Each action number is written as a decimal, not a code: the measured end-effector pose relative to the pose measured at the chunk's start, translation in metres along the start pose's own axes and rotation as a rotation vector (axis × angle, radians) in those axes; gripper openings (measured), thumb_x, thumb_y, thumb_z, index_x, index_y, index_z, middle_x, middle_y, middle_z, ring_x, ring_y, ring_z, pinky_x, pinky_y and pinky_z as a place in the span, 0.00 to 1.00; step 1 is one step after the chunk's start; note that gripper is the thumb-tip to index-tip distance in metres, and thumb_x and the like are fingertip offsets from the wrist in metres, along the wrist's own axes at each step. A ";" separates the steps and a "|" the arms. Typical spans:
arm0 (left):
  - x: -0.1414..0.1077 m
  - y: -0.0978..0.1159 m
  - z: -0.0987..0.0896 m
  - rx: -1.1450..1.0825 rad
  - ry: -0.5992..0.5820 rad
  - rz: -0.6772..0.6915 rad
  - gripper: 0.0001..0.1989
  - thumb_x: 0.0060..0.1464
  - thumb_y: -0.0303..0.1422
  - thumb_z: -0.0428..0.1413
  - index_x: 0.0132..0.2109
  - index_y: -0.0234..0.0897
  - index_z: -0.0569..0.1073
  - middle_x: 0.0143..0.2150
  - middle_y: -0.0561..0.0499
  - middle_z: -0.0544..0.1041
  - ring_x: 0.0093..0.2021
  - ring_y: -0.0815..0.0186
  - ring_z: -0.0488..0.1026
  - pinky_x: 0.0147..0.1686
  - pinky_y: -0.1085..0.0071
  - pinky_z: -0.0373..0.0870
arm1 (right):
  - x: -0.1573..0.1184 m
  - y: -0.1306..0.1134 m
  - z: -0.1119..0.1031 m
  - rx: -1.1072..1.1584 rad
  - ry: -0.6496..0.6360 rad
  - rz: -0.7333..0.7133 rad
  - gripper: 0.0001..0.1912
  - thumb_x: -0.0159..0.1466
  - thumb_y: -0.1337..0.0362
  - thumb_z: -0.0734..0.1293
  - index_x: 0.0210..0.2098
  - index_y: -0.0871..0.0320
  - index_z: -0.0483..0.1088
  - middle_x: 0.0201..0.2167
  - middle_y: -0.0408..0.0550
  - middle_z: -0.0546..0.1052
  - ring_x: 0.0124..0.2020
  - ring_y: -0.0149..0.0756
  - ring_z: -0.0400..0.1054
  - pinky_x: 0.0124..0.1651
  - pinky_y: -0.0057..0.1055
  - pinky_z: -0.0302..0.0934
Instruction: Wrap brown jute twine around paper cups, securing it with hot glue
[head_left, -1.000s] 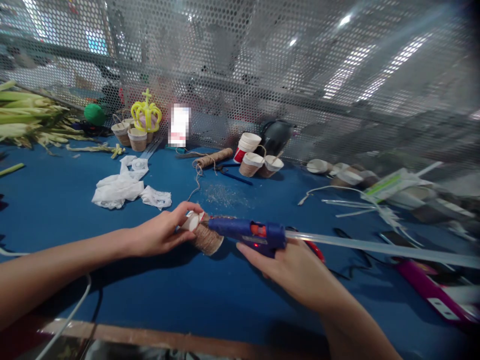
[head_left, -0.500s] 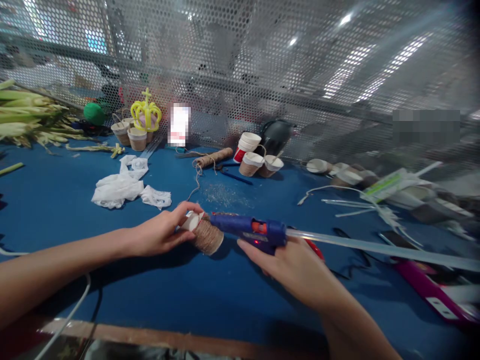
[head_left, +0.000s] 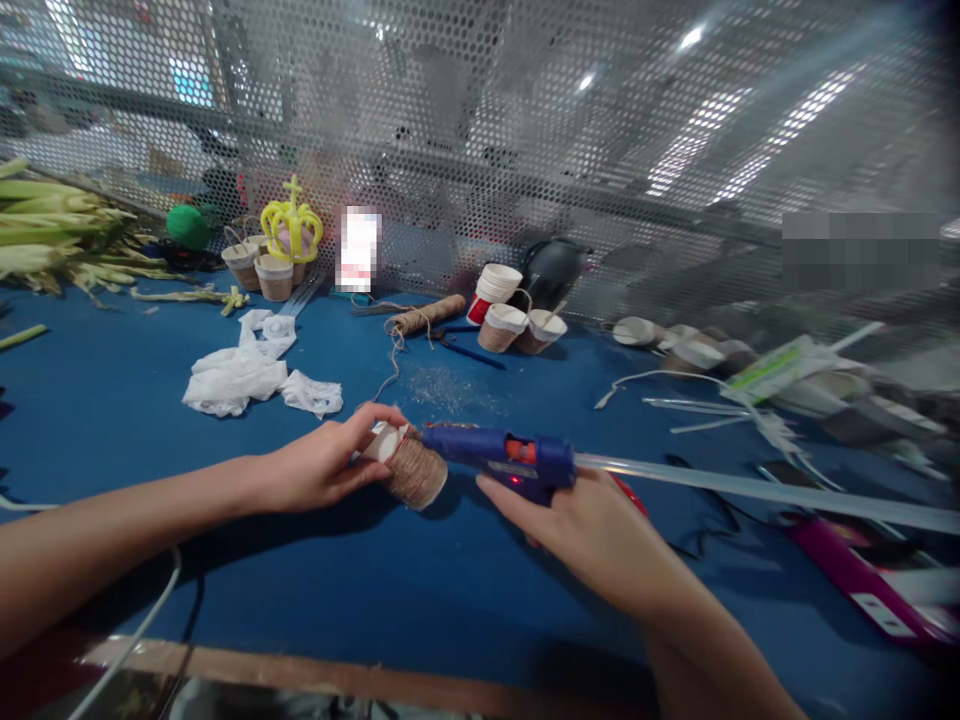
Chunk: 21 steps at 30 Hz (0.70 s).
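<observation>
My left hand (head_left: 337,462) grips a small paper cup (head_left: 417,473) by its white rim, tilted on its side above the blue table. Brown twine is wound around the cup's wall. In my right hand (head_left: 577,520) is a blue glue gun (head_left: 499,460), its small red light lit. The gun's nozzle meets the twine near the cup's rim. From the gun's back a long clear glue stick (head_left: 697,485) runs to the right. Behind the cup, a loose strand of twine leads up to a roll of twine (head_left: 431,315).
Crumpled white cloth (head_left: 236,380) lies left of centre. Twine-wrapped cups (head_left: 502,328) stand at the back, near a yellow crown (head_left: 292,225) and a bright phone (head_left: 358,250). A purple power strip (head_left: 862,575) is at right; perforated metal panels (head_left: 450,130) close off the back.
The glue gun has shifted very slightly to the right along the cup. My left hand and the cup stay where they were.
</observation>
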<state>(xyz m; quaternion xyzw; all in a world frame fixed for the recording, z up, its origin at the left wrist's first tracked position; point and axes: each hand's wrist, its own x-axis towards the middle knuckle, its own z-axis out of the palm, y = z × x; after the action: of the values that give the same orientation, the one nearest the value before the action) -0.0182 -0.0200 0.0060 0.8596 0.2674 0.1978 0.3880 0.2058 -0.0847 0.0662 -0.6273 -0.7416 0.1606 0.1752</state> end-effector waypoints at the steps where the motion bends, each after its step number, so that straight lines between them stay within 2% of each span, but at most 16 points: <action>1: 0.000 0.000 0.000 -0.002 -0.001 0.001 0.17 0.57 0.30 0.45 0.53 0.34 0.51 0.31 0.50 0.69 0.28 0.68 0.66 0.28 0.73 0.63 | 0.001 -0.001 0.000 0.014 -0.003 0.005 0.09 0.57 0.61 0.59 0.27 0.57 0.69 0.23 0.44 0.74 0.25 0.33 0.67 0.30 0.28 0.60; 5: 0.000 0.001 0.000 0.001 -0.006 -0.003 0.17 0.57 0.30 0.44 0.52 0.34 0.50 0.32 0.50 0.69 0.29 0.68 0.67 0.29 0.73 0.63 | -0.001 0.000 0.001 0.022 0.002 0.008 0.09 0.57 0.61 0.60 0.27 0.57 0.68 0.23 0.44 0.74 0.27 0.34 0.68 0.32 0.29 0.60; 10: 0.000 0.002 -0.001 0.035 -0.006 -0.012 0.18 0.56 0.31 0.45 0.52 0.34 0.51 0.31 0.51 0.68 0.28 0.68 0.66 0.28 0.73 0.62 | -0.004 -0.001 0.003 -0.022 -0.003 -0.007 0.10 0.56 0.60 0.61 0.22 0.56 0.67 0.15 0.40 0.68 0.20 0.32 0.63 0.24 0.27 0.57; 14: 0.000 0.002 -0.001 0.005 0.000 -0.004 0.17 0.56 0.30 0.45 0.52 0.34 0.51 0.31 0.51 0.69 0.28 0.69 0.66 0.28 0.74 0.62 | -0.002 0.000 0.002 -0.080 -0.013 -0.061 0.11 0.56 0.62 0.61 0.19 0.56 0.67 0.10 0.39 0.64 0.17 0.31 0.61 0.22 0.27 0.55; 21: 0.001 0.002 -0.002 0.039 -0.012 0.002 0.18 0.56 0.30 0.45 0.52 0.33 0.51 0.30 0.51 0.68 0.27 0.69 0.65 0.27 0.74 0.61 | -0.005 0.003 0.005 -0.031 -0.025 -0.035 0.07 0.55 0.61 0.62 0.25 0.55 0.70 0.16 0.41 0.70 0.19 0.32 0.64 0.25 0.27 0.58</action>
<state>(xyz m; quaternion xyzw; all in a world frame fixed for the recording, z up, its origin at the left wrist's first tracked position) -0.0174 -0.0194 0.0094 0.8684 0.2682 0.1877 0.3724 0.2070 -0.0890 0.0604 -0.6149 -0.7569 0.1540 0.1588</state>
